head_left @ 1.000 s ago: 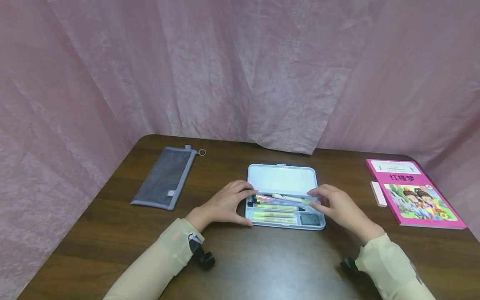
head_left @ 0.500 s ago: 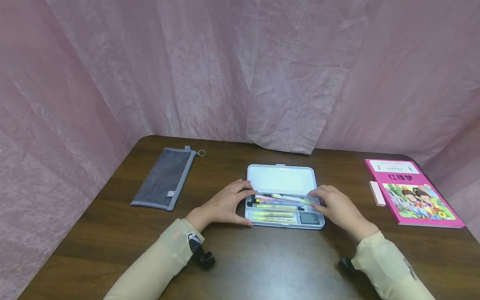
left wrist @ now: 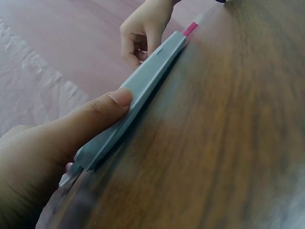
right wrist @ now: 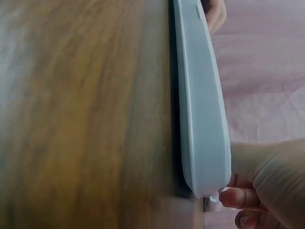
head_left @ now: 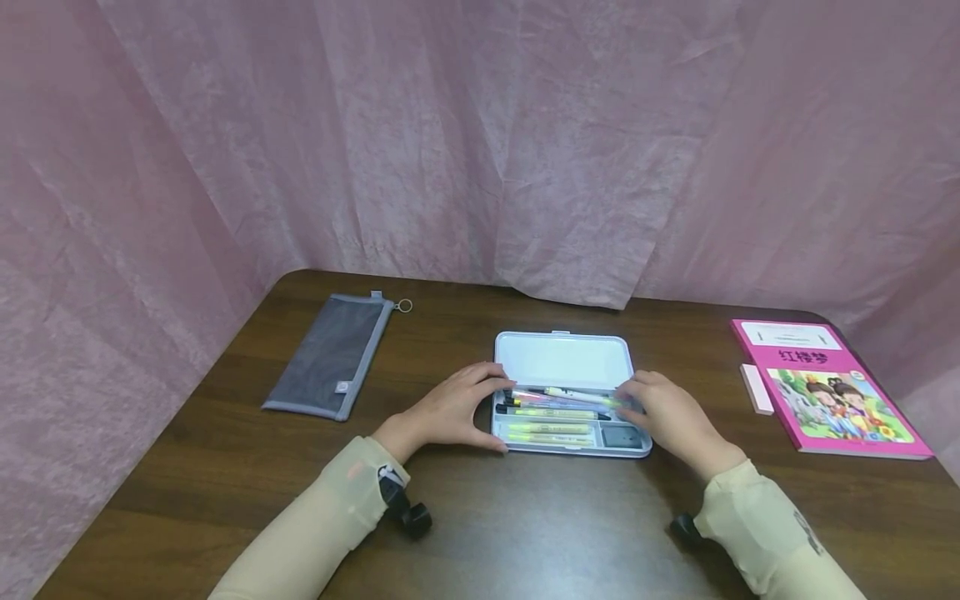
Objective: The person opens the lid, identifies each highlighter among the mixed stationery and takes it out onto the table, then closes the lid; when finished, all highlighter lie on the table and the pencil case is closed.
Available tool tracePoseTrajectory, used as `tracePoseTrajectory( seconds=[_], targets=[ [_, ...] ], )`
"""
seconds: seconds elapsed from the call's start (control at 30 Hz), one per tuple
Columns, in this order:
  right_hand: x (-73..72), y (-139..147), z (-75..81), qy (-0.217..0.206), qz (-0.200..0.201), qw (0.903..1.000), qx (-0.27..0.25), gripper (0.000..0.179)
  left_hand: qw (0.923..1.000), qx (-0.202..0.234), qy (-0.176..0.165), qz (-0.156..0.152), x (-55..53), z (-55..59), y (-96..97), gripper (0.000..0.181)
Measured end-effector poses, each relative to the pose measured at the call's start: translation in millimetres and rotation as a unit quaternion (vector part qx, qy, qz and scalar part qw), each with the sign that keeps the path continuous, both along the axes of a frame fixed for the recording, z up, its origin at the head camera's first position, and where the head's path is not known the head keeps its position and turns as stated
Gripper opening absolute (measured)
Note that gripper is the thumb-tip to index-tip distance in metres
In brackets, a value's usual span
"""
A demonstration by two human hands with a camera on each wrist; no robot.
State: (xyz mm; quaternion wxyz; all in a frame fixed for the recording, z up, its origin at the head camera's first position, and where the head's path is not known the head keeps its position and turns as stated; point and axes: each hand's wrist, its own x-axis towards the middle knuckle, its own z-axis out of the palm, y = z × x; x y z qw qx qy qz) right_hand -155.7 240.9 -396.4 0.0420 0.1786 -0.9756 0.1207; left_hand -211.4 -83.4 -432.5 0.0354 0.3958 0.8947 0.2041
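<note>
A white pencil case [head_left: 564, 360] lies with its lid folded back on the wooden table. Pens with yellow and black parts [head_left: 555, 429] fill its tray beside a dark grey block [head_left: 621, 437]. My left hand [head_left: 453, 408] grips the case's left end; its thumb [left wrist: 121, 98] presses the front wall in the left wrist view. At the other end, my right hand [head_left: 671, 417] bends its thumb and fingers around the tip of a white-and-yellow pen [head_left: 573, 395] on top of the others. In the right wrist view, curled fingers [right wrist: 240, 198] show past the case's corner.
A grey mesh zip pouch [head_left: 326, 358] with a ring lies at the left. To the right are a pink book [head_left: 832, 387] and a small white block [head_left: 757, 388] beside it. A pink curtain [head_left: 480, 150] hangs behind the table [head_left: 525, 517].
My right wrist has shifted slightly left, and its thumb has come nearer the pen's tip. The lid's far edge sits slightly lower in view. My left hand stays put.
</note>
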Motion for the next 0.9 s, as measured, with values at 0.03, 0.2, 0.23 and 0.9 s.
tracePoseTrajectory(
  seconds=[0.03, 0.2, 0.23, 0.9],
  targets=[
    [-0.4, 0, -0.2, 0.002, 0.000, 1.0000, 0.003, 0.023, 1.0000, 0.001, 0.000, 0.000, -0.1, 0.0, 0.1, 0.088],
    [-2.2, -2, -2.6, 0.010, 0.000, 0.9998, 0.018, 0.021, 1.0000, 0.000, -0.004, 0.004, 0.6, -0.2, -0.2, 0.088],
    [-2.5, -2, -3.2, 0.011, -0.002, 0.9997, 0.020, 0.021, 1.0000, -0.001, -0.004, 0.004, 0.7, -0.2, -0.3, 0.088],
    [-4.0, -1, 8.5, 0.009, 0.010, 0.9999, 0.002, 0.017, 0.9999, 0.001, 0.017, -0.003, 0.1, -1.8, 0.4, 0.087]
  ],
)
